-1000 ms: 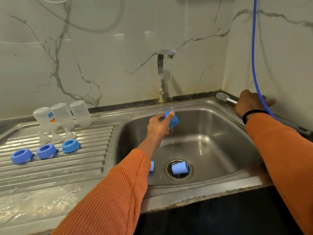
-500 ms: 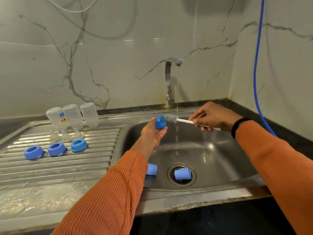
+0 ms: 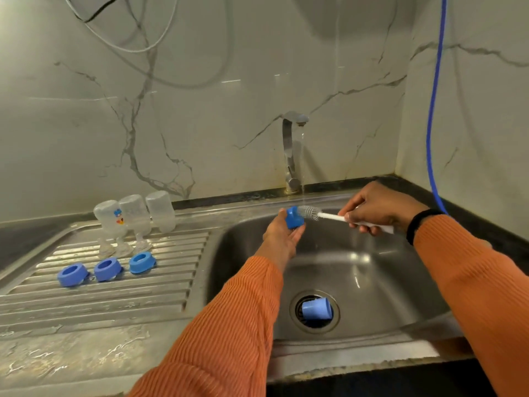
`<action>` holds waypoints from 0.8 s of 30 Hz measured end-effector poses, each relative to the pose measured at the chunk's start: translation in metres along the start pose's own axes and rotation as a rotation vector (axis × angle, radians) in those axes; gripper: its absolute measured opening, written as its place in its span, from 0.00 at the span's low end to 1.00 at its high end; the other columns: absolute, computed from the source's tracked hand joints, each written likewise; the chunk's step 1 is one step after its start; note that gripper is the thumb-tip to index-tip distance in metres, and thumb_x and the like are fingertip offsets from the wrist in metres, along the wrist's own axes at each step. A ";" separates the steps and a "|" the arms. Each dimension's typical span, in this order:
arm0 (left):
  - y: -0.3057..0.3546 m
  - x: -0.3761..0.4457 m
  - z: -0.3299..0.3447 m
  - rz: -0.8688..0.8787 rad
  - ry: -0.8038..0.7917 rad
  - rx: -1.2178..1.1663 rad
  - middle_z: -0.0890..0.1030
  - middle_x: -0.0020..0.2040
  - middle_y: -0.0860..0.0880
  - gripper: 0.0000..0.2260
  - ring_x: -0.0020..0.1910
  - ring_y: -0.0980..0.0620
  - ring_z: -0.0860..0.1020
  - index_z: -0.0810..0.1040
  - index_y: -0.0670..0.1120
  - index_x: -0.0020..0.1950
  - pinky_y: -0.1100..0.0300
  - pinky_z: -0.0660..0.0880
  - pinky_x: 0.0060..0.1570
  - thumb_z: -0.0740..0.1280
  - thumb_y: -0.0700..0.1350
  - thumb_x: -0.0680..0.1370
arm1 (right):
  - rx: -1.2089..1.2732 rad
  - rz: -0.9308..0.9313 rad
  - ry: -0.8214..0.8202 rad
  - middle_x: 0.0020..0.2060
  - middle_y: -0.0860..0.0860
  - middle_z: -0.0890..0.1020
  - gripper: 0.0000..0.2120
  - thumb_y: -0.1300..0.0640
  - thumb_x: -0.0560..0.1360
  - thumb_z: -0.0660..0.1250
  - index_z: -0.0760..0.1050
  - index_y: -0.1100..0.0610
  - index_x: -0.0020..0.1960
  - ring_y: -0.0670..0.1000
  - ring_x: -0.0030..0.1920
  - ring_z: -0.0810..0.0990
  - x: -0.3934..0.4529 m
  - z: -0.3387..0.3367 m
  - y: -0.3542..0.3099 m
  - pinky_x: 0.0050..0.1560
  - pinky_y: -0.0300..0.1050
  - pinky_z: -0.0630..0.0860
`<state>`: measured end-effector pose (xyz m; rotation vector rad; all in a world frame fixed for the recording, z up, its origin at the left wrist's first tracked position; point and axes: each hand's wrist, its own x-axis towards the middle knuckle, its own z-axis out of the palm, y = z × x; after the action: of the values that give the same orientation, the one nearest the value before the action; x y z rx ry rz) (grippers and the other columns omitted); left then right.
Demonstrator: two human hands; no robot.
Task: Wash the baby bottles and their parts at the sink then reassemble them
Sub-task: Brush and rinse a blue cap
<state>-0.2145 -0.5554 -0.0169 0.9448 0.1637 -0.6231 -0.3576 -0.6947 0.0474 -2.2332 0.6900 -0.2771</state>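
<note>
At frame centre, the left hand [image 3: 282,236] pinches a blue cap [image 3: 294,217]; the right hand [image 3: 378,209] grips a brush [image 3: 310,212] (bristles touching the cap) under running water.

Dim, soft light; glare on the wet sink [image 3: 357,262]; wide-angle bending at the edges.
</note>
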 end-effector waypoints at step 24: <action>0.000 0.017 0.022 0.019 -0.101 0.075 0.81 0.46 0.35 0.12 0.55 0.36 0.83 0.76 0.36 0.59 0.44 0.82 0.53 0.68 0.43 0.82 | -0.419 -0.140 0.252 0.42 0.52 0.80 0.09 0.62 0.77 0.71 0.80 0.54 0.57 0.52 0.40 0.79 -0.004 0.049 -0.028 0.39 0.44 0.73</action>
<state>-0.2032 -0.5804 -0.0107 0.9843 0.0415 -0.6613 -0.3303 -0.6469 0.0345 -2.6814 0.7808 -0.5317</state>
